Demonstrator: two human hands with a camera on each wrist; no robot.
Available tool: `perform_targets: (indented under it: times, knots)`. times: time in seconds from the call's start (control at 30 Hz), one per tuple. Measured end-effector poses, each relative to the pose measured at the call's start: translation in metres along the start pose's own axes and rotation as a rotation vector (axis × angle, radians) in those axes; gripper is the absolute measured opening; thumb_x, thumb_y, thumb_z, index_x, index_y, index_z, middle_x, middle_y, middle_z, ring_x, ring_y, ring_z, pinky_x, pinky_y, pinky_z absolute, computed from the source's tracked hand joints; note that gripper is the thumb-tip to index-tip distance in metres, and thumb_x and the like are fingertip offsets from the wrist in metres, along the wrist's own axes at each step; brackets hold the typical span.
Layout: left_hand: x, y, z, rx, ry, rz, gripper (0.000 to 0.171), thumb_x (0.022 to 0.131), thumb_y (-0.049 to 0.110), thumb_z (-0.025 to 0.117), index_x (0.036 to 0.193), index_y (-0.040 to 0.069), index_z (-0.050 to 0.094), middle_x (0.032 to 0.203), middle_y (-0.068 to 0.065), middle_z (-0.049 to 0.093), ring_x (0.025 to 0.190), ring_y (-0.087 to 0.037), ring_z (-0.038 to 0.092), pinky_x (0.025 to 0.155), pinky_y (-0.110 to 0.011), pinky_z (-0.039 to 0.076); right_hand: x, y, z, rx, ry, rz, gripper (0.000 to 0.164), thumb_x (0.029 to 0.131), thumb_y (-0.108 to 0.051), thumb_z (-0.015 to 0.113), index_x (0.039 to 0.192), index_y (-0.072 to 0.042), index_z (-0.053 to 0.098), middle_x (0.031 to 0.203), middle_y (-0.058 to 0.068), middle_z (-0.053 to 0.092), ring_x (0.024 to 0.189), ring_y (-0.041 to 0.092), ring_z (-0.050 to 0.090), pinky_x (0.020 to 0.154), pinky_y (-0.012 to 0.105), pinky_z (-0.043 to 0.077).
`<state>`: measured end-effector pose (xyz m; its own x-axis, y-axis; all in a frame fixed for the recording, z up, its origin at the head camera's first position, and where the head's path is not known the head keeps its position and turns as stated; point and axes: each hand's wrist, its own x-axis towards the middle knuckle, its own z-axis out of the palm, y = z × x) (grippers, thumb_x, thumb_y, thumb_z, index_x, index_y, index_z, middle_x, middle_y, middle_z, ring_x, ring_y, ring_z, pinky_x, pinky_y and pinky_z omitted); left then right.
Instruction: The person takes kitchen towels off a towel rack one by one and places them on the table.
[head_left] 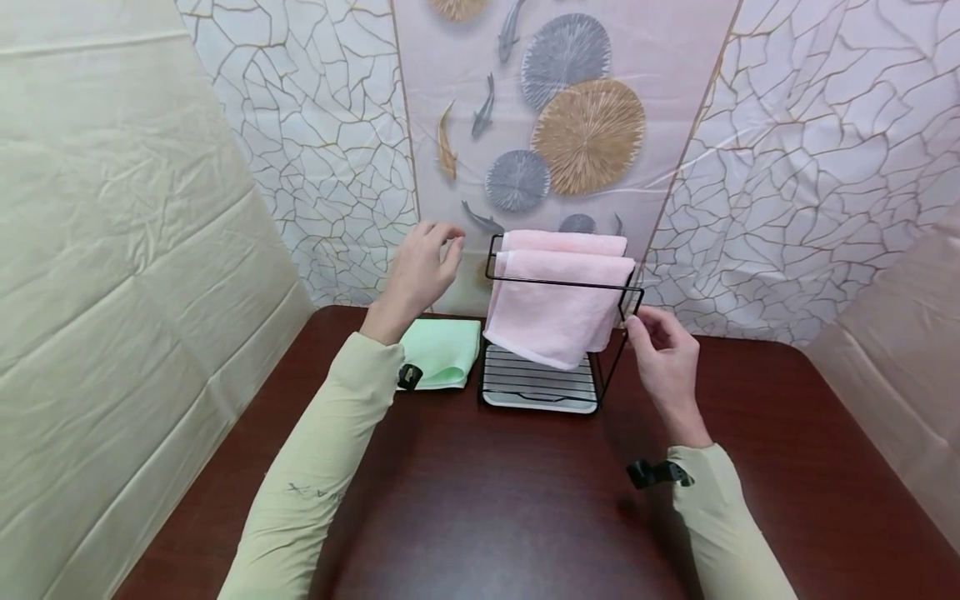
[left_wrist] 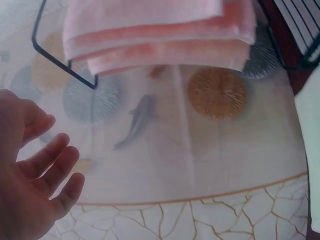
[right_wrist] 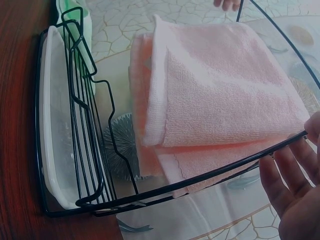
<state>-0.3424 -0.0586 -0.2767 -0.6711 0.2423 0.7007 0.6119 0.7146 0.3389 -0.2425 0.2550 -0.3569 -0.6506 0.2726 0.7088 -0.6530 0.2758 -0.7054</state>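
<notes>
1. Nearest are two pale yellow-green sleeves, the left sleeve [head_left: 307, 483] and the right sleeve [head_left: 727, 521], reaching in over the dark red-brown tabletop [head_left: 480, 500].
2. A black strapped device sits at each wrist, the left device [head_left: 409, 377] and the right device [head_left: 660, 474].
3. Of the hands, the right hand [head_left: 667, 354] pinches the right side bar of a black wire rack [head_left: 562, 283] between thumb and fingers.
4. The left hand [head_left: 422, 267] is raised just left of the rack's top, its fingers loosely bent and holding nothing.
5. The rack stands on the far part of the tabletop, with a white tray [head_left: 540, 406] beneath its lower wires.
6. Pink towelling [head_left: 555, 312] drapes in folded layers over the rack's upper part; whether it is one piece or several, I cannot tell.
7. A folded green cloth [head_left: 442, 343] lies on the tabletop just left of the rack, partly behind the left forearm.
8. At the far side hangs a backdrop [head_left: 472, 42] with fish and round grey and gold shapes.
</notes>
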Motion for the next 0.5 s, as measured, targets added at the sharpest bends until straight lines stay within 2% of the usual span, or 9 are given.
perform_targets:
  times: [0.13, 0.23, 0.37, 0.5]
  knots:
    - [0.008, 0.011, 0.001, -0.029, 0.012, 0.001, 0.022, 0.100, 0.020, 0.054, 0.108, 0.008, 0.070, 0.111, -0.010, 0.068, 0.107, -0.026, 0.060, 0.092, -0.039, 0.047, 0.001, 0.000, -0.001, -0.013, -0.006, 0.002, 0.017, 0.091, 0.005, 0.062, 0.103, 0.016, 0.064, 0.079, 0.000, 0.065, 0.063, -0.001, 0.058, 0.059, 0.015, 0.050]
    - [0.012, 0.020, 0.004, -0.050, 0.017, 0.006, 0.021, 0.100, 0.018, 0.053, 0.109, 0.009, 0.070, 0.110, -0.009, 0.067, 0.105, -0.025, 0.060, 0.090, -0.038, 0.049, 0.001, -0.001, -0.002, -0.026, -0.013, 0.006, 0.017, 0.091, 0.003, 0.063, 0.102, 0.015, 0.064, 0.079, 0.003, 0.065, 0.064, -0.002, 0.059, 0.059, 0.015, 0.050]
    - [0.019, 0.030, 0.009, -0.066, 0.010, 0.042, 0.022, 0.100, 0.015, 0.051, 0.109, 0.008, 0.070, 0.109, -0.010, 0.067, 0.101, -0.025, 0.061, 0.088, -0.037, 0.049, 0.000, 0.000, -0.002, -0.033, -0.017, 0.005, 0.017, 0.091, 0.004, 0.062, 0.103, 0.016, 0.063, 0.080, 0.000, 0.064, 0.065, -0.002, 0.059, 0.060, 0.014, 0.050]
    - [0.024, 0.039, 0.013, -0.072, -0.029, 0.068, 0.022, 0.099, 0.013, 0.051, 0.110, 0.007, 0.070, 0.111, -0.009, 0.067, 0.103, -0.025, 0.061, 0.091, -0.036, 0.048, 0.000, 0.000, -0.001, -0.037, -0.021, -0.001, 0.018, 0.091, 0.005, 0.062, 0.103, 0.018, 0.062, 0.079, -0.003, 0.063, 0.064, -0.003, 0.058, 0.058, 0.013, 0.049]
